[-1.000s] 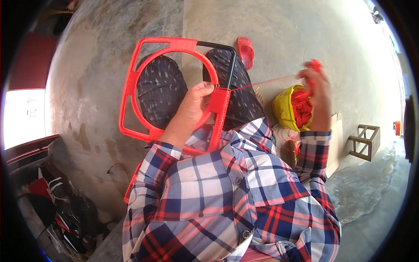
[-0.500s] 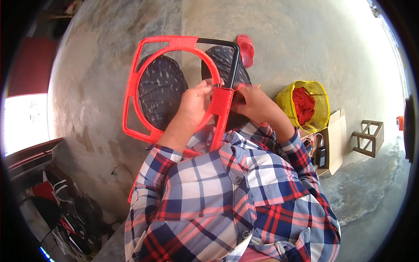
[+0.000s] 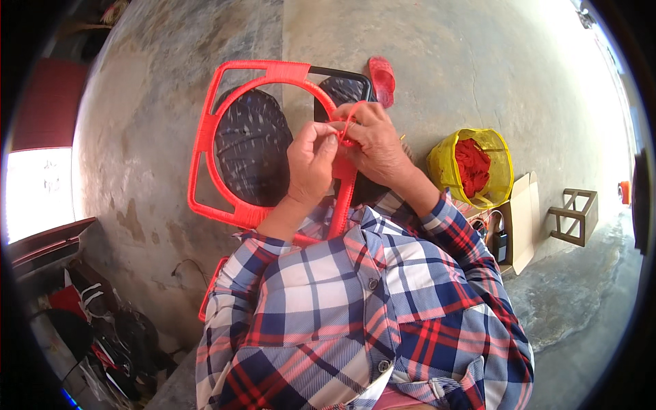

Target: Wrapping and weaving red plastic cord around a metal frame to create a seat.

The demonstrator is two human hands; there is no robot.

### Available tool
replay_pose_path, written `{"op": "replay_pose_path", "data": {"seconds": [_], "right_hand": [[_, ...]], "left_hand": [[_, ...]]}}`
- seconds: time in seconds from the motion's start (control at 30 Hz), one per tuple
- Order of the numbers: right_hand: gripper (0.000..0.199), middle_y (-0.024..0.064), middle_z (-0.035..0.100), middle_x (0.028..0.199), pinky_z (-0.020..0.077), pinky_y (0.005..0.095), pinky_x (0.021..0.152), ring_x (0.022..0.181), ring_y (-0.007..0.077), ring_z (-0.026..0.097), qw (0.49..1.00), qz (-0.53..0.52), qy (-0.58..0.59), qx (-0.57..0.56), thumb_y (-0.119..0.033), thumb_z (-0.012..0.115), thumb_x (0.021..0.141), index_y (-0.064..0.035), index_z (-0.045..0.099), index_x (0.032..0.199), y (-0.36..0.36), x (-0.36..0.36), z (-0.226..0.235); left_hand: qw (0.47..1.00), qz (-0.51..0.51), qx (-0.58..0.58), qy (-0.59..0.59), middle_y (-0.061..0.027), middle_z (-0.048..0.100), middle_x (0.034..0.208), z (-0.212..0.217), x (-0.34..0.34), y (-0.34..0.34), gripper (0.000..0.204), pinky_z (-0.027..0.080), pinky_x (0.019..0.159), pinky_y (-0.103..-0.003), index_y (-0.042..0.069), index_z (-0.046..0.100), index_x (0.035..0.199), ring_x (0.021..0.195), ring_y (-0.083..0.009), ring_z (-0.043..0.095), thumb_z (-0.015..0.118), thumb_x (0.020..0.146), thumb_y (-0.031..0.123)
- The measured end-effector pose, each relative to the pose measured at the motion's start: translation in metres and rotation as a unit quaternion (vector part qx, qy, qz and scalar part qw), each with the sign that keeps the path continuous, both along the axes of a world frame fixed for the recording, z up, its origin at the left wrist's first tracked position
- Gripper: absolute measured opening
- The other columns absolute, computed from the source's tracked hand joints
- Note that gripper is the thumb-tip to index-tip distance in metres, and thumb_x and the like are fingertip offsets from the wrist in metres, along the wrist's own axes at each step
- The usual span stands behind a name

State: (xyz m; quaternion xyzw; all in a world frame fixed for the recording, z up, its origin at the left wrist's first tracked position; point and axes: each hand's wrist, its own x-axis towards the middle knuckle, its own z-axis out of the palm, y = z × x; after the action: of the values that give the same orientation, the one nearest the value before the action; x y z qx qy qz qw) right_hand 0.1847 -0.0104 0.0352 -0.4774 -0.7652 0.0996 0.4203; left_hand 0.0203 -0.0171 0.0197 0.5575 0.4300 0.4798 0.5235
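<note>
Across my lap rests a frame (image 3: 203,140), a rounded square with a ring inside it, mostly wrapped in red strand. Bare black tubing shows at its upper right corner. Above the ring's right side, my left hand (image 3: 311,160) pinches a red strand (image 3: 347,123). Fingers of my right hand (image 3: 378,145) are closed on the same strand, which makes a small loop between the two hands. Both hands hide the wrapped joint behind them in part. My knees in dark patterned cloth (image 3: 251,143) show through the ring.
To the right stands a yellow basket (image 3: 443,167) holding red material (image 3: 471,167). Beside it are an open cardboard box (image 3: 525,222) with a black device and a small wooden stool (image 3: 575,217). A red slipper (image 3: 382,82) lies ahead. Dark clutter (image 3: 123,335) fills the lower left.
My right hand has moved up and left, over the frame's joint, and the strand now loops between both hands. My left hand has turned to a pinch. The frame has shifted slightly.
</note>
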Motion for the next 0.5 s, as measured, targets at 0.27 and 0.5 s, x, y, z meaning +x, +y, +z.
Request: {"op": "replay_pose_path", "data": {"seconds": [0.27,0.5], "right_hand": [[0.024,0.0054,0.061,0.069,0.0465,0.0281,0.067,0.064,0.0175,0.055,0.927,0.044,-0.069,-0.365,-0.023,0.062,0.087,0.0001,0.063,0.093,-0.012,0.084,0.027],[0.024,-0.0010,0.053,0.069,0.0455,0.0255,0.056,0.059,0.0128,0.053,0.741,-0.174,0.591,-0.266,-0.025,0.061,0.089,-0.0084,0.051,0.074,-0.014,0.137,0.009]], "left_hand": [[0.957,0.082,-0.203,-0.188,-0.0035,0.052,0.073,-0.006,-0.012,0.015,0.015,0.041,0.052,-0.023,0.003,0.049,0.105,0.056,-0.0100,0.047,0.050,0.090,0.006],[0.951,0.009,-0.265,-0.159,-0.0014,0.056,0.077,-0.014,-0.010,0.021,0.034,0.044,0.053,-0.022,-0.001,0.050,0.122,0.059,-0.0076,0.051,0.053,0.088,0.001]]}}
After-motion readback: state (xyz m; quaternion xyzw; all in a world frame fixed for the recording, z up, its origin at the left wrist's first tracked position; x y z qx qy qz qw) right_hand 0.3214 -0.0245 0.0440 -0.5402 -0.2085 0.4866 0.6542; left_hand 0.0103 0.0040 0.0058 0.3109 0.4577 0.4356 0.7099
